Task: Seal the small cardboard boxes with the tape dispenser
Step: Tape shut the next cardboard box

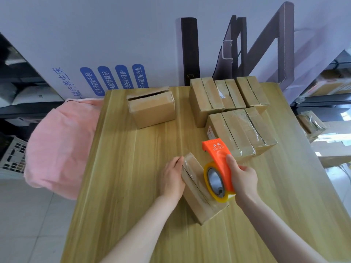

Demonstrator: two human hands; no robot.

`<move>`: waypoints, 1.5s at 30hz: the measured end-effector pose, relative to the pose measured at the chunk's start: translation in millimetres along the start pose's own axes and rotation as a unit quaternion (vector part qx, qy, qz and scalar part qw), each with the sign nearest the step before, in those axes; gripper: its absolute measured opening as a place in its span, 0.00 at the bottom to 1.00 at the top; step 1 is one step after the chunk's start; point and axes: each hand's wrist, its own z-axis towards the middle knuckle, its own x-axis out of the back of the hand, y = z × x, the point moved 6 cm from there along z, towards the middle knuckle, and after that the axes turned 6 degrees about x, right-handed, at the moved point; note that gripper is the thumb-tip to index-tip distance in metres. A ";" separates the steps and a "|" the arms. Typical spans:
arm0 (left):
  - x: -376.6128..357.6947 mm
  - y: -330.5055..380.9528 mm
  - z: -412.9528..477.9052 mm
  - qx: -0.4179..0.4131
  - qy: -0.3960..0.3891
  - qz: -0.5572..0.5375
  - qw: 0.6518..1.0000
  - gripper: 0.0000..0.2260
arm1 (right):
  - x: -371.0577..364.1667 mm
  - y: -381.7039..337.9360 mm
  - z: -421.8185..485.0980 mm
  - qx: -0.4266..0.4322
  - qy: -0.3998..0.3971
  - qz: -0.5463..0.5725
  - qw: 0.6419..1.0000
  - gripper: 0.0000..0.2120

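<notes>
A small cardboard box (pixel 197 204) lies near the table's front, a strip of clear tape along its top seam. My left hand (pixel 171 179) presses flat against the box's left side, fingers straight. My right hand (pixel 244 177) grips the orange tape dispenser (pixel 218 160), whose yellowish tape roll (pixel 214 182) rests on the box's top near its front end. Another box (pixel 152 107) with unsealed flaps stands at the back middle. Several taped boxes (pixel 233 114) are grouped at the back right.
The wooden table (pixel 123 186) has bare surface left of my hands. A pink cushion (pixel 60 147) sits beside the table's left edge. A large white carton (pixel 114 54) stands behind the table. Shelves with more packages (pixel 311 124) line the right.
</notes>
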 end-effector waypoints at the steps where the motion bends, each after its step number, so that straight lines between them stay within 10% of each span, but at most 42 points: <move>1: 2.2 2.1 3.8 0.006 -0.022 0.006 1.000 0.27 | -0.4 0.2 0.5 0.001 0.001 -0.001 1.000 0.24; 12: 13.2 36.8 59.3 -0.033 -0.359 0.212 0.908 0.22 | -2.7 7.3 2.1 0.014 0.022 -0.029 0.999 0.34; 17: 9.8 46.6 68.8 -0.069 -0.397 0.296 0.866 0.23 | -4.4 6.0 2.0 0.013 0.024 -0.042 0.999 0.34; 23: 22.8 13.7 62.8 0.046 -0.212 0.112 0.970 0.32 | -3.3 8.8 3.5 0.013 0.021 -0.029 0.999 0.34; 27: 12.8 -15.6 11.5 0.120 -0.037 -0.071 0.989 0.18 | -4.0 9.2 2.4 0.022 0.019 -0.026 0.999 0.34; 40: -13.8 -34.8 -45.5 0.349 0.234 -0.434 0.797 0.20 | -3.8 8.4 2.8 0.030 0.013 -0.029 0.999 0.29; 45: -9.8 -28.1 -45.5 0.322 0.215 -0.453 0.803 0.10 | -4.9 8.8 2.8 0.031 0.011 -0.030 0.999 0.34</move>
